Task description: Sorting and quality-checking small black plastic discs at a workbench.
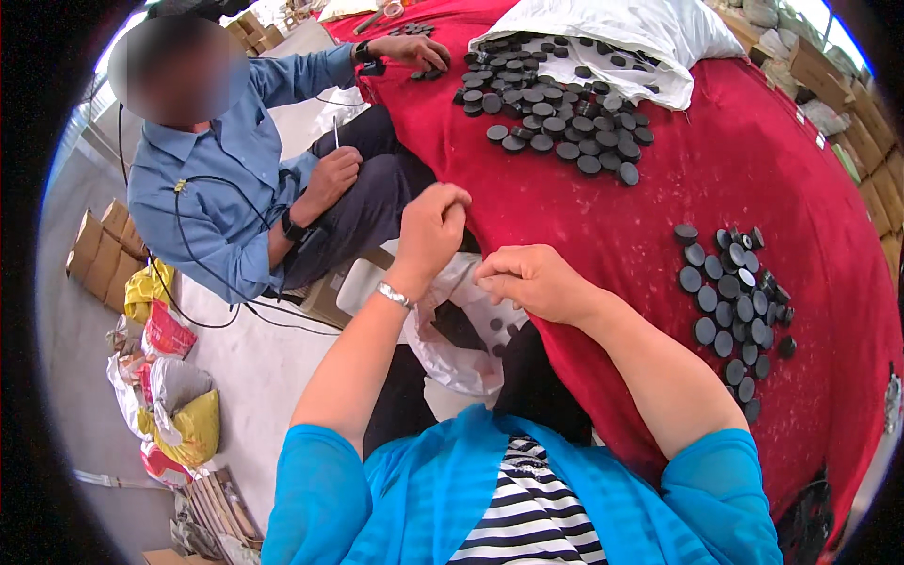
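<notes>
Above an opened white plastic bag (468, 374) between my knees, both of my hands are raised at the near edge of the red-covered table. My left hand (433, 231) is closed, its fingers curled away from view, so what it holds, if anything, is hidden. To its right, my right hand (534, 281) is closed too, thumb and fingers drawn together; I cannot make out anything in it. A few dark round pieces (497, 325) lie in the bag. Right of my right hand, a loose group of black round discs (744, 306), like caps, lies on the table.
A larger heap of black discs (565, 118) spills from a white sack (617, 33) on the red cloth (603, 212). At left sits a co-worker (212, 202), one hand (414, 52) on discs. Filled bags (179, 405) and cardboard boxes (105, 254) stand on the floor.
</notes>
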`<move>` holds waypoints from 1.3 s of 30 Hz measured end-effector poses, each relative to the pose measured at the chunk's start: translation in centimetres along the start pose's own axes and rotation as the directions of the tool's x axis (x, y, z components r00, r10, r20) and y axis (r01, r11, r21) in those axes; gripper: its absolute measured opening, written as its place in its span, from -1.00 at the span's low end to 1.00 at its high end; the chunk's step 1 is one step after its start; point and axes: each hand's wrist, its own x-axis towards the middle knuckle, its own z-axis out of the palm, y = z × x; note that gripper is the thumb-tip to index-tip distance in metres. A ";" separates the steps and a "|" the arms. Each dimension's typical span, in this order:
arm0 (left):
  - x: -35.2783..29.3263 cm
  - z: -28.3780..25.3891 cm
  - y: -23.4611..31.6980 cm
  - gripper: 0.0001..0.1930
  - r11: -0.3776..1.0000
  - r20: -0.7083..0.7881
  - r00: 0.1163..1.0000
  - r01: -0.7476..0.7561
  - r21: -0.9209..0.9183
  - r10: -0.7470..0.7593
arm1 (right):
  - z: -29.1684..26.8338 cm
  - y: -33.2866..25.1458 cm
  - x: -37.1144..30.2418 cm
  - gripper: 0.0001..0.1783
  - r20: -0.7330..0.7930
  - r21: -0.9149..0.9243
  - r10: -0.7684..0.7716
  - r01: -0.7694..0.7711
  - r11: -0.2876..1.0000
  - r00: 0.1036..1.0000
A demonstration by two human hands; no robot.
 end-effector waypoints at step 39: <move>7.5 5.3 -3.5 -0.57 0.901 0.037 0.997 -0.077 0.426 0.068 | -23.1 7.1 8.6 -0.45 -0.682 -0.695 -0.182 -0.550 0.464 0.709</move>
